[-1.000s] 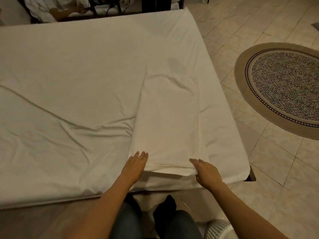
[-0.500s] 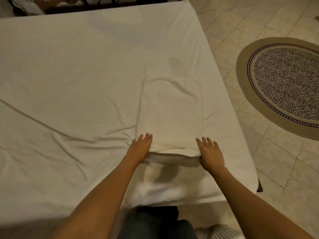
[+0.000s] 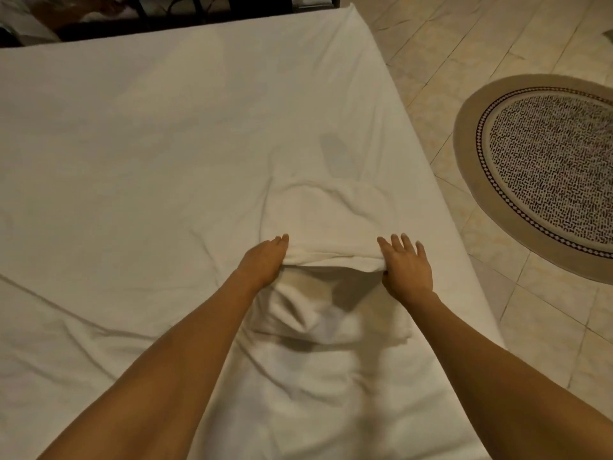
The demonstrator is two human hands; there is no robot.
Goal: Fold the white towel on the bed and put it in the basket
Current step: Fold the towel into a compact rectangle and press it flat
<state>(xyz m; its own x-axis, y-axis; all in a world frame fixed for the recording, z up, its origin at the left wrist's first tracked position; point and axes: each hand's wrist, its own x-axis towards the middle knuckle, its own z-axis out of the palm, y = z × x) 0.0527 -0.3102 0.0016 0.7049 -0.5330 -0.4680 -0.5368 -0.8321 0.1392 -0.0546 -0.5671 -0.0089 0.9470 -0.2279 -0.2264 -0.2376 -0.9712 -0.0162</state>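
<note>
The white towel (image 3: 331, 224) lies on the right part of the white bed (image 3: 132, 154), partly doubled over. Its near edge is lifted off the lower layer (image 3: 331, 320) and casts a shadow beneath. My left hand (image 3: 265, 260) holds the left corner of that edge, fingers flat on top and thumb hidden under it. At the right corner my right hand (image 3: 406, 267) pinches the edge the same way, fingers spread on top. No basket is in view.
The bed sheet is creased on the left. The bed's right edge (image 3: 441, 200) drops to a tiled floor (image 3: 464, 44). An oval patterned rug (image 3: 547, 174) lies on the floor at right. A dark frame (image 3: 199, 14) runs along the far side.
Both hands have carried the towel's near edge away from me, toward its far end, folding it over itself. The view has moved in over the bed.
</note>
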